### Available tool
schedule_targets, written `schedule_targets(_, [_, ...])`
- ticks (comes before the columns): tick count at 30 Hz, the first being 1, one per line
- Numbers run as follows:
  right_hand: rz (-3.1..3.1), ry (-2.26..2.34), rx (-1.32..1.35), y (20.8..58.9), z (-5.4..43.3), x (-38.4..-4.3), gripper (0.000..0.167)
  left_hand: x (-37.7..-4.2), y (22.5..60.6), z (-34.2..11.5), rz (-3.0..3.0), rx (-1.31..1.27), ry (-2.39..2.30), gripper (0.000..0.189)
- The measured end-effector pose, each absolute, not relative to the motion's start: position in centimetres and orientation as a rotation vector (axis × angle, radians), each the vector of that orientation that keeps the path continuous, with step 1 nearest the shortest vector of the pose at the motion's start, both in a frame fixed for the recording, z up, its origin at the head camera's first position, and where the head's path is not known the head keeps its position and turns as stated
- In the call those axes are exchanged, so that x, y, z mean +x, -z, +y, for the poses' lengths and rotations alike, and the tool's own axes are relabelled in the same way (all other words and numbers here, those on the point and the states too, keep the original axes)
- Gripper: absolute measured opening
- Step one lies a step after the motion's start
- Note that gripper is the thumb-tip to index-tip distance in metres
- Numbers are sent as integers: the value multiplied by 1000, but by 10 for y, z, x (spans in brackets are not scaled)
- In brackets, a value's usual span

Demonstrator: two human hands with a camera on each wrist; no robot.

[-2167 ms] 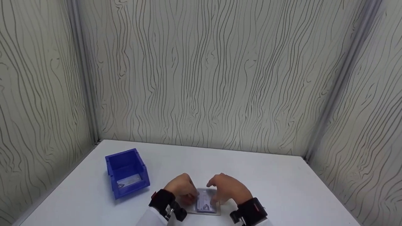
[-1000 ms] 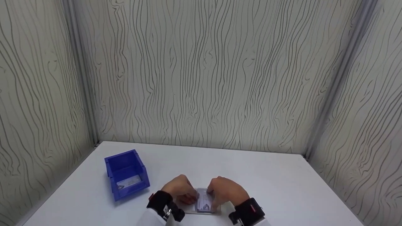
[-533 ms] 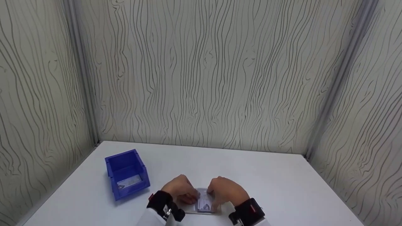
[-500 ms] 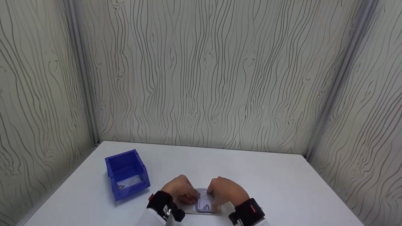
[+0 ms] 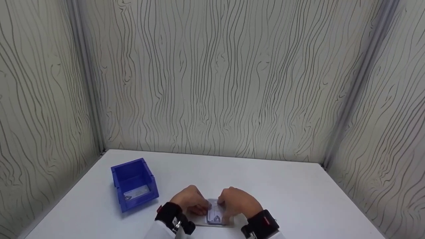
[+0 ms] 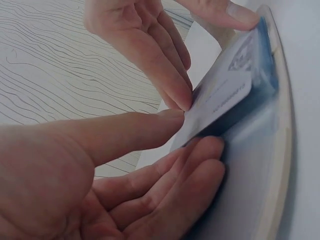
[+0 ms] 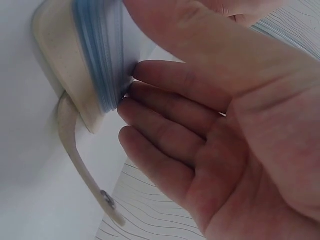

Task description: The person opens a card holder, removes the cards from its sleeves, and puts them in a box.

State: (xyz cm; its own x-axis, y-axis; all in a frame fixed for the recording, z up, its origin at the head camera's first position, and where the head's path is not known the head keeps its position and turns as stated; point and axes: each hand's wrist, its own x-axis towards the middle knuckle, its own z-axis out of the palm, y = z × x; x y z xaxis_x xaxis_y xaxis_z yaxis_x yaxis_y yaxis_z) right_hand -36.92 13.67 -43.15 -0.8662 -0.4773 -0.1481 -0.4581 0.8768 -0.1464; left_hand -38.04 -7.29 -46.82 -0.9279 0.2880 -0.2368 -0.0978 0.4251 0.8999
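Note:
A card holder [image 5: 200,221] with a cream cover and a stack of clear bluish sleeves [image 7: 100,62] lies opened on the white table. On top of its right half is a white printed card [image 6: 220,92] with a QR code. My left hand [image 5: 190,198] pinches the card's left edge, thumb on top and fingertips tucked low against the side. From the right, my right hand [image 5: 240,200] spans the sleeve stack: its thumb presses the near corner and its fingertips meet the far edge. The holder's snap strap [image 7: 82,162] sticks out past the cover.
A blue plastic bin [image 5: 121,196] stands at the left of the white table [image 5: 282,186], with a pale printed card [image 5: 136,192] inside. Wood-grain panels [image 5: 212,83] enclose the table at the back and sides. Each wrist wears a black strap with a camera.
Since the first frame my right hand has come down onto the sleeve stack, its fingers closing on the edges. Over the last half second the card has shifted slightly left, along with the right hand.

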Motion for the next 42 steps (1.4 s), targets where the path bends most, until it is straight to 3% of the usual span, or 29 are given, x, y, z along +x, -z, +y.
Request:
schedule_targets(13, [2886,179,-794,433,137,-365,45,-382,472,-73,2367,199,-1494,8])
schedule_targets(24, [2879,195,-751,432,137,-366,60,-385,473,-72,2358,149,-1472,5])
schedule_targets(42, [2905,185,-673,435,135,-366,62,-386,474,-72,2335,86,-1488,7])
